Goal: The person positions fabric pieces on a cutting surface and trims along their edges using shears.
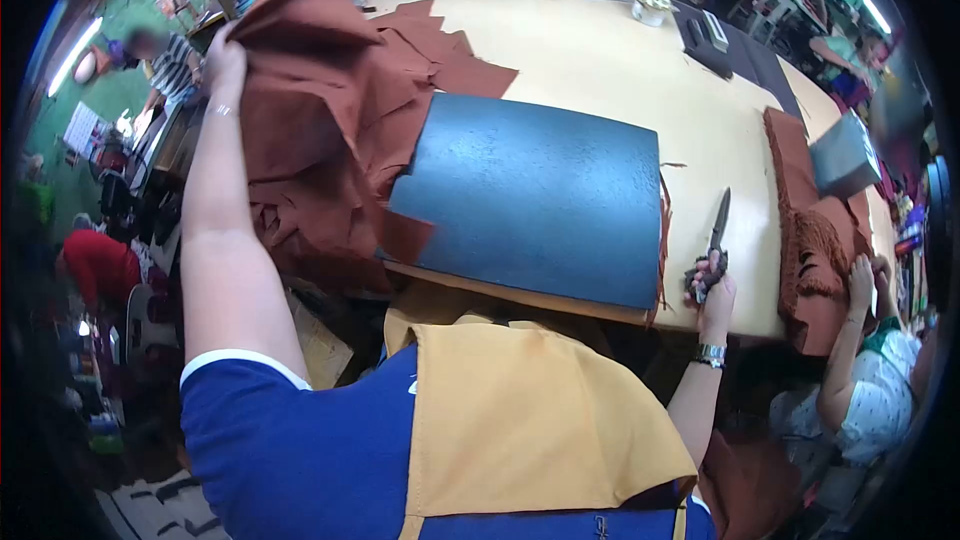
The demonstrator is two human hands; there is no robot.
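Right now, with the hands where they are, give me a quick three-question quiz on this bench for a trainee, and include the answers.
1. Which hand holds the scissors?
2. True or false: the scissors are lying on the dark blue board.
3. What is the left hand grasping?
A) the grey block
B) the reddish-brown material
C) the dark blue board

Key:
1. The right hand.
2. False; they are in the hand, to the right of the board.
3. B
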